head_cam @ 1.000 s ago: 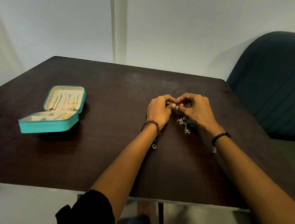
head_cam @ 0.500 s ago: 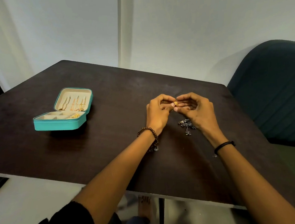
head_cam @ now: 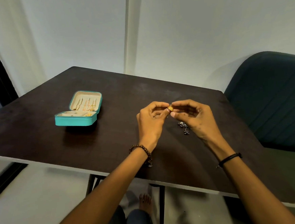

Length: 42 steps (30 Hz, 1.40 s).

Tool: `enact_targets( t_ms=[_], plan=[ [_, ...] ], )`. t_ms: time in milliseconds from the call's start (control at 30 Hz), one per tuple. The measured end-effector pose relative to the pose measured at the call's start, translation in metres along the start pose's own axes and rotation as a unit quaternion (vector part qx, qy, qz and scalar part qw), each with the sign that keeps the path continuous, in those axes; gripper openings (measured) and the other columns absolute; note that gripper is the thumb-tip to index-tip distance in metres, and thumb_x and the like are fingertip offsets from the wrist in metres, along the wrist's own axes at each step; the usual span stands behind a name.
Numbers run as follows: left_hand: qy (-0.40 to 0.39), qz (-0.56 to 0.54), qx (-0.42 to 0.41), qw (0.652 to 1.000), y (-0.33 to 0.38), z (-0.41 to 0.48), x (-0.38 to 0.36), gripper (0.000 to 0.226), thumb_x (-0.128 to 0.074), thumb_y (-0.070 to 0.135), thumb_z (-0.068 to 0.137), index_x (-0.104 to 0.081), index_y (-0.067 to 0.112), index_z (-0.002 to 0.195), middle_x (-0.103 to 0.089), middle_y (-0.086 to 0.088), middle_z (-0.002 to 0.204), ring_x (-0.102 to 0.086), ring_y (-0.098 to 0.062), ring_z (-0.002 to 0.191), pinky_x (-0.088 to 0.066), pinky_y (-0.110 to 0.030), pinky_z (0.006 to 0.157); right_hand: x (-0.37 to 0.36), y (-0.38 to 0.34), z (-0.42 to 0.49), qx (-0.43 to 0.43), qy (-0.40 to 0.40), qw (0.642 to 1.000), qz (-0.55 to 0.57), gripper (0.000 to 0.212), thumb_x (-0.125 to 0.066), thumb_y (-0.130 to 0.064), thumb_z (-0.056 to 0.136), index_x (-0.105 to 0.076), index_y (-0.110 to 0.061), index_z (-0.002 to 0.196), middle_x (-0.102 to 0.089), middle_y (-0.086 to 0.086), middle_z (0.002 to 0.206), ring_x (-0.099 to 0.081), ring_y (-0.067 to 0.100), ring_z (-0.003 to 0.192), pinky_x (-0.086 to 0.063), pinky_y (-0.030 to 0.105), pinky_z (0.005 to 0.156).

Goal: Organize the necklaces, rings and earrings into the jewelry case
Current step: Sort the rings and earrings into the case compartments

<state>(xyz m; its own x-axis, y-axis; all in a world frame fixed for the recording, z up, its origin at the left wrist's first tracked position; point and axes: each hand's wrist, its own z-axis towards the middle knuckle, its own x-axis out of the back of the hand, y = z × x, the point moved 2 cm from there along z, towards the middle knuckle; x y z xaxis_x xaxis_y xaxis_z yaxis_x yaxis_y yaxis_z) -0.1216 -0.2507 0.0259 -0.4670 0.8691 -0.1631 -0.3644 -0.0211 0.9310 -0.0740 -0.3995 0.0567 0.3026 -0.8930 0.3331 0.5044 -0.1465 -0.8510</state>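
Standing before a white wall [head_cam: 207,27], dark table [head_cam: 39,134] bears teal case [head_cam: 76,120].

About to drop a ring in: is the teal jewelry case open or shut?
Open. The teal rectangular jewelry case has its lid tilted back, showing cream lining, gold pieces hung inside it and the divided tray below.

I count one gold ring [head_cam: 170,108] between my two hands, my left hand [head_cam: 151,124] and my right hand [head_cam: 198,120], and one clump of dark silvery jewelry [head_cam: 182,126] on the single worktop [head_cam: 110,146], its pieces too tangled to number. One teal jewelry case [head_cam: 75,120] lies open, with four or five gold pieces [head_cam: 88,105] in its lid. On my wrists are two bands: one beaded bracelet [head_cam: 147,152] and one black band [head_cam: 230,159].
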Motion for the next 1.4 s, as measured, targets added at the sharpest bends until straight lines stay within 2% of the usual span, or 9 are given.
enact_targets(
  t_ms=[233, 467, 667, 767, 833, 900, 1000, 1200, 1400],
  plan=[
    [0.019, 0.047, -0.017, 0.999, 0.017, -0.016, 0.022, 0.012, -0.078, 0.007, 0.084, -0.077, 0.009, 0.096, -0.076, -0.001, 0.085, -0.073, -0.006, 0.079, -0.058, -0.017, 0.072, -0.017, -0.025, -0.011, 0.033, 0.006, 0.997, -0.068, 0.023, -0.081, -0.028, 0.086, -0.077, -0.019, 0.107, -0.077, -0.007, 0.103, -0.072, 0.009, 0.101, -0.059, 0.039, 0.092],
    [0.02, 0.095, -0.027, 0.995, 0.035, -0.021, 0.048, 0.015, -0.078, 0.016, 0.085, -0.077, 0.011, 0.099, -0.076, 0.001, 0.087, -0.073, -0.001, 0.079, -0.057, -0.015, 0.072, -0.034, -0.045, -0.01, 0.126, 0.001, 0.976, -0.175, 0.02, -0.075, -0.024, 0.091, -0.078, -0.015, 0.109, -0.077, -0.007, 0.102, -0.07, -0.001, 0.096, -0.056, 0.016, 0.085],
    [0.007, 0.158, -0.019, 0.987, 0.04, -0.015, 0.084, 0.014, -0.073, 0.013, 0.089, -0.076, 0.018, 0.102, -0.074, 0.007, 0.092, -0.066, 0.013, 0.082, -0.049, -0.003, 0.068, -0.064, -0.052, -0.002, 0.109, -0.048, 0.98, -0.16, 0.024, -0.076, -0.024, 0.089, -0.078, -0.015, 0.111, -0.077, -0.004, 0.104, -0.071, -0.001, 0.096, -0.056, 0.016, 0.084],
    [0.005, 0.211, -0.055, 0.976, 0.047, -0.01, 0.106, 0.016, -0.066, 0.012, 0.093, -0.075, 0.018, 0.105, -0.073, 0.007, 0.097, -0.065, 0.011, 0.083, -0.049, -0.002, 0.072, -0.083, -0.054, 0.002, 0.09, -0.049, 0.986, -0.129, 0.021, -0.077, -0.02, 0.089, -0.079, -0.014, 0.108, -0.077, -0.006, 0.101, -0.071, -0.002, 0.094, -0.053, 0.012, 0.082],
    [0.012, 0.258, -0.088, 0.962, 0.053, -0.006, 0.126, 0.017, -0.063, 0.014, 0.095, -0.073, 0.017, 0.109, -0.072, 0.004, 0.103, -0.065, 0.002, 0.09, -0.052, -0.009, 0.078, -0.097, -0.055, 0.006, 0.075, -0.046, 0.99, -0.108, 0.018, -0.078, -0.019, 0.088, -0.08, -0.015, 0.105, -0.078, -0.007, 0.098, -0.071, -0.001, 0.093, -0.054, 0.013, 0.082],
    [0.032, 0.335, -0.127, 0.933, 0.058, 0.0, 0.147, 0.019, -0.061, 0.015, 0.096, -0.07, 0.018, 0.112, -0.071, 0.002, 0.11, -0.065, -0.01, 0.1, -0.055, -0.026, 0.088, -0.109, -0.055, 0.009, 0.061, -0.05, 0.993, -0.089, 0.017, -0.079, -0.018, 0.087, -0.08, -0.016, 0.103, -0.078, -0.007, 0.097, -0.072, 0.001, 0.093, -0.055, 0.016, 0.083],
    [0.094, 0.422, -0.14, 0.891, 0.06, 0.008, 0.181, 0.023, -0.055, 0.019, 0.097, -0.067, 0.021, 0.117, -0.069, 0.0, 0.118, -0.063, -0.021, 0.107, -0.048, -0.037, 0.093, -0.129, -0.056, 0.015, 0.051, -0.065, 0.993, -0.081, 0.017, -0.079, -0.02, 0.087, -0.08, -0.017, 0.104, -0.078, -0.009, 0.098, -0.072, 0.002, 0.093, -0.056, 0.018, 0.084],
    [0.118, 0.481, -0.025, 0.868, 0.048, 0.02, 0.234, 0.035, -0.046, 0.029, 0.103, -0.056, 0.014, 0.133, -0.06, -0.008, 0.134, -0.053, -0.023, 0.123, -0.032, -0.038, 0.107, -0.162, -0.057, 0.024, 0.047, -0.098, 0.992, -0.07, 0.018, -0.078, -0.021, 0.087, -0.08, -0.019, 0.106, -0.077, -0.011, 0.098, -0.071, 0.001, 0.094, -0.055, 0.016, 0.083],
    [0.058, 0.415, 0.133, 0.898, 0.028, 0.025, 0.258, 0.062, -0.056, 0.043, 0.097, -0.038, 0.017, 0.151, -0.043, -0.005, 0.154, -0.044, -0.026, 0.136, -0.038, -0.05, 0.112, -0.191, -0.052, 0.038, 0.048, -0.13, 0.987, -0.081, 0.021, -0.075, -0.022, 0.09, -0.078, -0.019, 0.11, -0.074, -0.014, 0.103, -0.068, -0.005, 0.098, -0.054, 0.011, 0.076]
  ],
)
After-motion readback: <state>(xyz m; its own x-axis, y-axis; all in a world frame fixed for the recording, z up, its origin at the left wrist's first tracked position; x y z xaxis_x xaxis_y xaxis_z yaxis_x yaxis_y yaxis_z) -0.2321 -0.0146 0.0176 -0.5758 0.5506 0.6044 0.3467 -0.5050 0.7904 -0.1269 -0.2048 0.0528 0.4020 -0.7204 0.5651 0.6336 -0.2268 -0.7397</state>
